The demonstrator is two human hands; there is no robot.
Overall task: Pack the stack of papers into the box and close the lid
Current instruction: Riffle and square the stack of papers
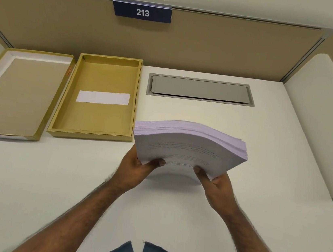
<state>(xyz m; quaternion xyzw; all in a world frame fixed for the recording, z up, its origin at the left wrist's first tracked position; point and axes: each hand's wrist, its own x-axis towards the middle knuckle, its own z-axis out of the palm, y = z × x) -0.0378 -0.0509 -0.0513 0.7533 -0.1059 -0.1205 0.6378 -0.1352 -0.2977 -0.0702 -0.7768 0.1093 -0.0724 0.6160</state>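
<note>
A thick stack of papers with printed text on top bows upward above the desk, to the right of the box. My left hand grips its near left corner and my right hand grips its near right corner, thumbs on top. The open yellow-brown box lies at the left of the desk with a white slip on its floor. Its lid rests upside down to the left of the box, touching it.
A white desk carries everything. A grey cable hatch is set into it behind the papers. A tan partition with a blue "213" sign closes the back. A white panel rises at the right.
</note>
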